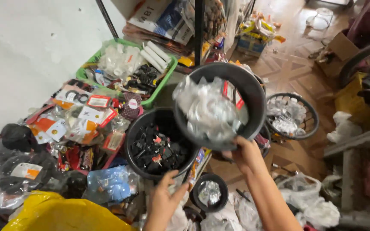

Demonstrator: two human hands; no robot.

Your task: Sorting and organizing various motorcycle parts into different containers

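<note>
My right hand [245, 155] grips the near rim of a black round basket [253, 92] and holds it tilted in the air; clear plastic packets of small parts [208, 110] fill it. My left hand [166, 196] holds the near rim of a second black basket [130, 141] that sits below on the floor, full of small black parts with red bits [156, 149]. The lifted basket overlaps the right edge of the lower one.
A green tray [168, 73] with white tubes and black pieces stands behind. Packaged goods [82, 117] are heaped at the left, a yellow bag [61, 214] lies near me. A small black bowl [210, 192] and a black wire basket [292, 115] sit at the right.
</note>
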